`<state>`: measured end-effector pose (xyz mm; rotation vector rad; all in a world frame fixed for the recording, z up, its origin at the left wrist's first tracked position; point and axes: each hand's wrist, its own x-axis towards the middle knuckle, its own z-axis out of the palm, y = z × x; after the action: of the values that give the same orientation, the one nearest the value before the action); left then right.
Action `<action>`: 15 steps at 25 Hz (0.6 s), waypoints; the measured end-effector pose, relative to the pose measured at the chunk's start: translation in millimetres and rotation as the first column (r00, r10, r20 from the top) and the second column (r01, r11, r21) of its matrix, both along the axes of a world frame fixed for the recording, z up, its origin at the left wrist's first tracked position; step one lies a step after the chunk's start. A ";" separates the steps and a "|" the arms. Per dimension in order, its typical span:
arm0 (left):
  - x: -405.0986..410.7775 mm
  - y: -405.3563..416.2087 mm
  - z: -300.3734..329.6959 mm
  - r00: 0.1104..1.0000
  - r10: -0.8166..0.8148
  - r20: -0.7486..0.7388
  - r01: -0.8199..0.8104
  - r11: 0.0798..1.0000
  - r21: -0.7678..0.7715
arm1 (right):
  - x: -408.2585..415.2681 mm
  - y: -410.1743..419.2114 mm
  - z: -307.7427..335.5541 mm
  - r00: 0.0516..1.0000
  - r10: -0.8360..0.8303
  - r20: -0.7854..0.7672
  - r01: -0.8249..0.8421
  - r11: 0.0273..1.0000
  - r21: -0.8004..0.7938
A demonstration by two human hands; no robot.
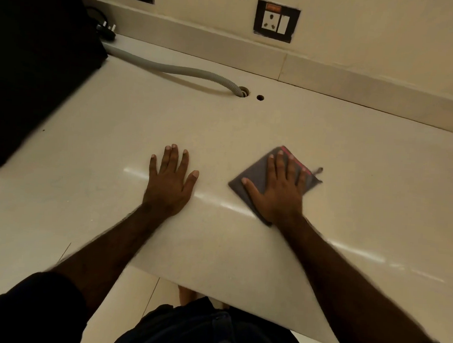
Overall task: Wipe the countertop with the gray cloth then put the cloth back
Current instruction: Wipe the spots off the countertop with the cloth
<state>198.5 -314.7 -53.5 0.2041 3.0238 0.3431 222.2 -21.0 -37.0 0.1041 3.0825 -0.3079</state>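
I have the right hand spread flat, palm down, on the gray cloth, which lies folded on the countertop to the right of centre, close to the near edge. Fingers are splayed across the cloth, reaching its pink-trimmed far side; a small loop sticks out at its right corner. My left hand is also spread flat, pressed on the bare counter well apart from the cloth, holding nothing and seemingly bracing me.

I judge this to be the wiping itself. To do it well, I want to keep the palm pressing evenly so the cloth slides with the hand instead of bunching or slipping out from under the fingers. Overlapping strokes from the near edge toward the far wall would suit, covering the wide bare stretch on the right. On the left far side, a gray hose runs into a hole; I would wipe around it rather than snag it.
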 end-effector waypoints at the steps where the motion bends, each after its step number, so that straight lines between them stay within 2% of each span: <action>1: -0.4 0.1 -0.5 1.000 0.005 -0.002 -0.005 1.000 0.011 | -15.7 -15.4 1.7 0.999 0.024 0.023 -0.024 1.000 -0.009; 6: -1.2 -4.1 -4.3 0.999 0.023 -0.046 -0.017 0.992 0.124 | -12.3 -94.6 -1.5 0.950 0.314 0.003 -0.314 0.949 0.029; 10: -1.1 -8.7 -0.9 1.000 0.010 -0.019 -0.007 0.983 0.185 | 31.0 -100.3 -7.8 0.879 0.477 0.011 -0.477 0.879 0.001; 12: 3.0 -9.1 4.1 1.000 -0.008 0.010 0.006 0.979 0.203 | 53.6 -88.7 -7.6 0.890 0.456 0.007 -0.456 0.890 -0.011; 15: 22.9 2.6 11.4 0.997 -0.078 0.013 0.072 0.966 0.250 | 80.6 -67.3 -3.1 0.968 0.251 0.025 -0.251 0.968 0.001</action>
<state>221.4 -312.1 -42.1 0.3291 2.9327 0.7142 302.8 -88.3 -40.1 -0.2782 3.0242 -0.2858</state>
